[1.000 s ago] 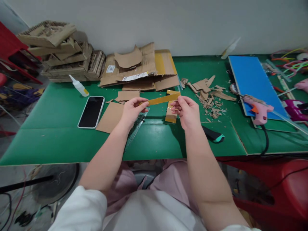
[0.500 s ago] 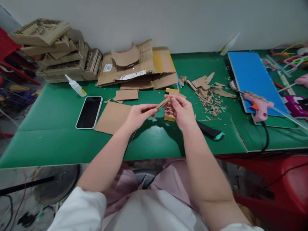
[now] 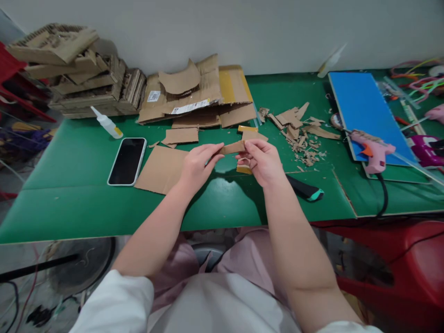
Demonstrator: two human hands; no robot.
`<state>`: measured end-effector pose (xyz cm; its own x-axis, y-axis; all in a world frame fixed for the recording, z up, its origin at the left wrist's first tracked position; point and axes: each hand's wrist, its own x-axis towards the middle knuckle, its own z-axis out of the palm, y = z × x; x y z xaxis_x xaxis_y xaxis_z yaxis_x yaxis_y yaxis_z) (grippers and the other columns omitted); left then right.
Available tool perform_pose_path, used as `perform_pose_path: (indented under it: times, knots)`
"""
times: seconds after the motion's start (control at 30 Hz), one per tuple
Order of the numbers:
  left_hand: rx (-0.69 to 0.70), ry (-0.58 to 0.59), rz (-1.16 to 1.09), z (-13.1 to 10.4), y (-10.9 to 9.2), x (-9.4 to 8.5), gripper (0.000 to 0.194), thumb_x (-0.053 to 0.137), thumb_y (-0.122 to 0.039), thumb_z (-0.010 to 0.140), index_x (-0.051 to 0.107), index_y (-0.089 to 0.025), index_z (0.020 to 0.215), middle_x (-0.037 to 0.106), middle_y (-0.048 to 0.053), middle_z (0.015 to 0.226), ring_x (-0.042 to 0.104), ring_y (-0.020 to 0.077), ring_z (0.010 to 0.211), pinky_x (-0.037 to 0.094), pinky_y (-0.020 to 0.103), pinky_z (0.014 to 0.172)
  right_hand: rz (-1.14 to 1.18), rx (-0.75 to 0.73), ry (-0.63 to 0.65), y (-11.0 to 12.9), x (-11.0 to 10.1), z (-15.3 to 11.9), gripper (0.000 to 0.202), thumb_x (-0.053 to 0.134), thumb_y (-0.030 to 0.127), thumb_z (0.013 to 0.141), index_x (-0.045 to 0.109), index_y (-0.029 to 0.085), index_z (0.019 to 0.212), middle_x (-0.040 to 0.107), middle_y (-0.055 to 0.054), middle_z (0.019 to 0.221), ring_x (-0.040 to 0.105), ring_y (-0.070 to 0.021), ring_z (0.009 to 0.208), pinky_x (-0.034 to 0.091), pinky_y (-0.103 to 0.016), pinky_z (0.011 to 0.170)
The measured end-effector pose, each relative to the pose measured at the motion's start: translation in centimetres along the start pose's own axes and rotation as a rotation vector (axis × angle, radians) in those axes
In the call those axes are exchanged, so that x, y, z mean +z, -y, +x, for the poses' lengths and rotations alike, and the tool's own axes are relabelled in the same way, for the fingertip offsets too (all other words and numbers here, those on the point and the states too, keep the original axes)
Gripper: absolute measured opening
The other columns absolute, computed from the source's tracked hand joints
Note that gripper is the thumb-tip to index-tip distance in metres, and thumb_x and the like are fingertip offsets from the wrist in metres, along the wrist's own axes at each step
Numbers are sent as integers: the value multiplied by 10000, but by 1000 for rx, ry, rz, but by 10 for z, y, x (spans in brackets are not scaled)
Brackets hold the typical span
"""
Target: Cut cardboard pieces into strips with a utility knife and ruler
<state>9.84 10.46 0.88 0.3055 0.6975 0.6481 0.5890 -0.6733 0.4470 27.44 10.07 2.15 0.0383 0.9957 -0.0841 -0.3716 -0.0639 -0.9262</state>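
A short cardboard strip (image 3: pixel 233 148) is stretched between my two hands, just above the green table. My left hand (image 3: pixel 199 165) pinches its left end between thumb and fingers. At the other end my right hand (image 3: pixel 263 159) grips it, thumb on top. Below the right fingers lies a yellow-edged cardboard piece (image 3: pixel 244 169), partly hidden by them. A square cardboard sheet (image 3: pixel 161 170) rests on the table beside my left hand. Partly under my right forearm is a black utility knife (image 3: pixel 305 188) with a green end.
A phone (image 3: pixel 126 162) and a glue bottle (image 3: pixel 107 123) are at left, before stacked cardboard trays (image 3: pixel 86 88). Flattened cardboard (image 3: pixel 201 99) lies at the back. Cardboard scraps (image 3: pixel 294 127), a blue board (image 3: pixel 360 111) and a pink glue gun (image 3: pixel 374 150) with its cord occupy the right.
The cardboard strip has turned from slanted and edge-on to nearly level, with its flat face showing. My left fingers have shifted slightly up along it.
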Motion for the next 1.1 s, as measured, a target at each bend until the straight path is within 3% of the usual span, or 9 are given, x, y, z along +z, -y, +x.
perform_pose_path:
  times: [0.23,0.33,0.43,0.53,0.63,0.77,0.93,1.1]
  knots:
    - [54,-92,54,1,2,-1,242,515,-278,893,645,-170,1066,684,86,1060,606,177,1038,441,360,970,-30,-14,61,-2,2,-2,369,775,495,553,589,208,692,619,58,625,603,-74,528,476,-169,443]
    - [-57,-169,116,1,0,-1,234,551,-317,867,667,-204,1036,630,92,1125,550,208,1107,434,368,956,-80,-25,67,-3,5,-4,337,740,500,594,592,216,697,591,61,607,572,-64,506,470,-176,433]
    - [-226,-209,41,1,-7,-2,251,577,-331,846,663,-205,1044,631,73,1005,598,166,911,481,299,812,-132,-50,79,-5,9,-6,295,708,486,633,605,219,702,591,52,614,564,-67,516,472,-185,437]
    - [-397,-131,-166,1,-15,-2,205,548,-307,855,666,-193,979,671,29,890,608,120,756,481,243,729,-203,-118,102,-8,13,-8,221,684,424,678,632,215,727,610,39,632,577,-79,563,493,-200,476]
    - [-509,-48,-352,2,-21,0,253,505,-355,867,691,-185,837,706,18,833,633,129,780,478,236,742,-312,-205,109,-12,15,-9,160,653,373,722,644,216,753,630,27,674,593,-97,633,515,-227,532]
    - [-585,-33,-585,2,-20,4,275,601,-407,785,704,-173,887,730,33,873,663,149,808,503,253,748,-478,-340,78,-15,16,-10,132,617,348,763,640,219,771,639,3,800,597,-119,742,515,-254,590]
    - [-621,-7,-643,4,-18,5,196,638,-299,751,721,-184,886,738,25,869,668,139,769,525,267,743,-584,-407,48,-14,20,-13,125,559,328,805,609,219,771,621,-4,825,584,-121,749,503,-263,607]
    - [-639,1,-676,4,-18,4,202,637,-313,751,726,-177,871,736,26,802,664,138,716,533,272,712,-487,-325,36,-16,23,-13,121,551,344,804,564,227,777,597,19,767,571,-97,662,511,-252,595]
